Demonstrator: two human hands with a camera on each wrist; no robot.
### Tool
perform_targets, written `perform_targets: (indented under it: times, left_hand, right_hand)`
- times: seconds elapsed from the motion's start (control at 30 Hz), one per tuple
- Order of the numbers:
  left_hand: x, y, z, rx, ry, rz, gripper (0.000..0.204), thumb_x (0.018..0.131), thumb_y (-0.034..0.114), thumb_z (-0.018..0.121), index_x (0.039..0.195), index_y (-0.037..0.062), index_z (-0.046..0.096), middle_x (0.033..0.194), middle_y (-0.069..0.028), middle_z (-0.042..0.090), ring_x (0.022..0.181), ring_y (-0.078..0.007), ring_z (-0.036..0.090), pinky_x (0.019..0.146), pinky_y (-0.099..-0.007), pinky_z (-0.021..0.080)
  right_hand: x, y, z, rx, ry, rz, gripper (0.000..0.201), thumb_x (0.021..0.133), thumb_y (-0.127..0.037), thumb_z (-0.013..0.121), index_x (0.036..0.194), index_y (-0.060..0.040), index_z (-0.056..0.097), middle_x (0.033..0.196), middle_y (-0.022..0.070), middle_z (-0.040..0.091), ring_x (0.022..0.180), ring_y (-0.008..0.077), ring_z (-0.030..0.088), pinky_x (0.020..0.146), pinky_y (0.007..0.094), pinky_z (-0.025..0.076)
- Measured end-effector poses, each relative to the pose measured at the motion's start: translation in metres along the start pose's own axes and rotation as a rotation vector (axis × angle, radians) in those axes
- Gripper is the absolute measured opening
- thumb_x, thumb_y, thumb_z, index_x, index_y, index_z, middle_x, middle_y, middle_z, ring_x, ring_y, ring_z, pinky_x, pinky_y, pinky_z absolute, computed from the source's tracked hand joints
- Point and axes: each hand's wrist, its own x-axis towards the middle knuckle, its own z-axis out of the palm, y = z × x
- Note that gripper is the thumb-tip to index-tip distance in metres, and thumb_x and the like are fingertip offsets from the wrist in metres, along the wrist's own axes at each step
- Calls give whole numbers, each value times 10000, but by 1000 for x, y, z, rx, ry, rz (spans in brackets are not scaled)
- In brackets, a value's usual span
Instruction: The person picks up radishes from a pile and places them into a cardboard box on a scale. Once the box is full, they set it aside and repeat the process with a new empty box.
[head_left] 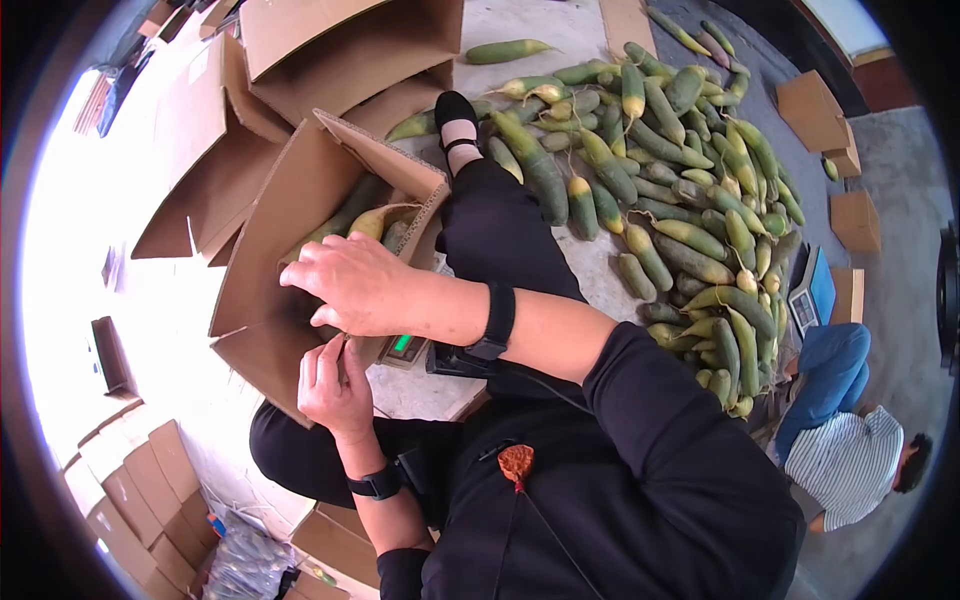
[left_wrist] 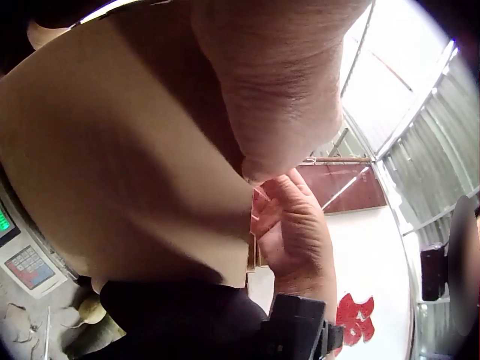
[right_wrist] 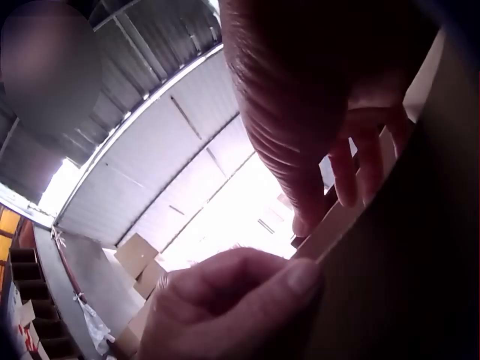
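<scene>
Long green radishes [head_left: 372, 222] lie inside an open cardboard box [head_left: 262, 240] on the left of the head view. My right hand [head_left: 352, 285] reaches over the box's near side, fingers curled over its upper edge with the thumb on the opposite face of the cardboard. Close below it, my left hand [head_left: 335, 388] pinches the same cardboard edge between thumb and fingers. In the right wrist view the left hand's thumb [right_wrist: 304, 276] presses against this edge. Beside the box, partly hidden by my right forearm, is a weighing scale [head_left: 402, 348] with a lit green display.
A large pile of green radishes [head_left: 690, 210] spreads over the floor to the right. Empty cardboard boxes [head_left: 205, 150] stand behind the box, and stacked cartons [head_left: 140, 490] are at lower left. A person in a striped shirt [head_left: 840, 465] sits beyond the pile near another scale [head_left: 812, 295].
</scene>
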Motion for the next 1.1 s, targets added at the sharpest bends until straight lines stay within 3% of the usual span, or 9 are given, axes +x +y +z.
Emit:
perform_targets:
  times: [0.23,0.3,0.43,0.57,0.67,0.77,0.87,1.0,1.1]
  left_hand:
    - [-2,-1,6,25,10,10,96,770,75,680,858,47,656,749,-90,620,647,-247,604,572,-330,484]
    - [-2,-1,7,28,22,19,99,769,70,679,862,44,656,751,-90,621,639,-242,605,565,-326,484]
    - [-2,1,8,37,17,1,92,773,59,677,860,34,656,750,-96,621,638,-240,606,564,-320,486]
    - [-2,1,9,54,6,11,74,785,49,662,854,26,652,756,-105,623,644,-246,607,568,-324,488]
    - [-3,2,9,61,-12,-7,66,792,44,651,853,19,651,758,-112,623,648,-251,608,574,-327,491]
    - [-2,3,10,63,-14,-3,65,795,41,645,855,14,651,759,-117,623,654,-256,608,579,-328,491]
    - [-4,3,9,73,-30,-26,69,797,39,643,859,12,650,765,-117,625,654,-255,608,576,-325,489]
    - [-2,3,10,74,-40,-30,73,797,38,643,865,12,650,771,-117,626,653,-253,607,571,-322,486]
    - [-2,3,9,70,-39,-37,76,800,40,640,870,12,651,776,-117,627,649,-251,606,568,-319,486]
  right_hand:
    - [-40,17,-85,182,264,-25,274,757,-113,667,1023,-70,623,857,94,629,819,236,622,722,326,499]
    - [-61,45,-103,216,420,99,200,762,-149,649,941,-63,630,822,107,638,765,262,622,684,357,490]
    - [-132,137,-126,88,495,431,201,785,-140,628,970,-60,622,843,118,652,768,257,634,683,355,500]
    - [-238,224,-101,-272,282,836,255,749,-181,670,977,-76,627,871,127,656,816,302,634,724,390,502]
    - [-325,263,-46,-264,-39,1042,298,708,-225,708,967,-96,640,932,144,650,892,319,615,789,393,490]
    - [-393,265,6,-77,-297,1173,477,631,-303,780,1026,-84,626,1029,172,629,990,337,585,869,396,465]
    - [-438,245,50,13,-417,1281,707,585,-345,818,1166,-41,552,1145,199,589,1086,354,549,916,409,445]
    - [-476,228,71,120,-455,1435,814,570,-332,827,1230,6,492,1207,212,557,1131,348,530,926,417,442]
    - [-476,219,66,176,-619,1536,823,558,-312,832,1229,15,487,1194,212,566,1131,345,532,919,416,450]
